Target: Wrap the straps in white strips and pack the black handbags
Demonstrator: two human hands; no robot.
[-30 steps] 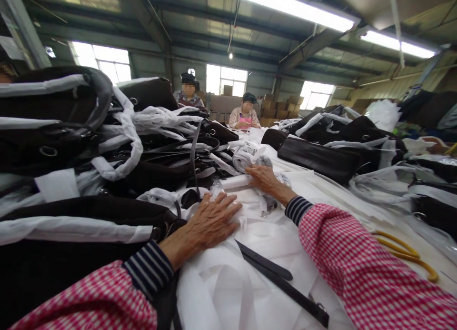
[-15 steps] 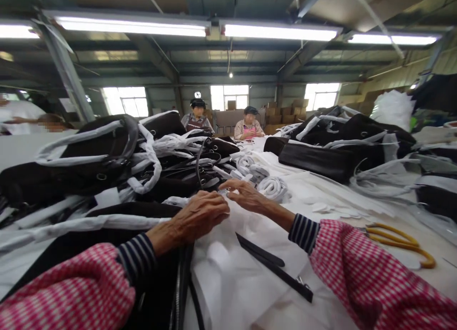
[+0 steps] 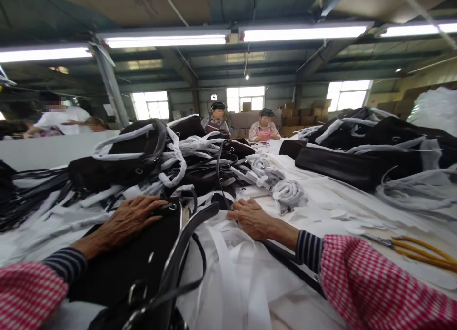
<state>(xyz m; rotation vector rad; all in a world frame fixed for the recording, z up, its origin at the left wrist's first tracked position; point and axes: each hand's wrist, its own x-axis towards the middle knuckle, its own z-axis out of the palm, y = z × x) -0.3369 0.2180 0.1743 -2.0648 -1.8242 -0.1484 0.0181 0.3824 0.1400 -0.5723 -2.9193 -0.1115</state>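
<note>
The black bag (image 3: 117, 268) is cut off at the bottom edge.

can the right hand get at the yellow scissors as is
Probably yes: the yellow scissors lie uncovered beside the right sleeve, with only white cloth between them and the right hand.
</note>
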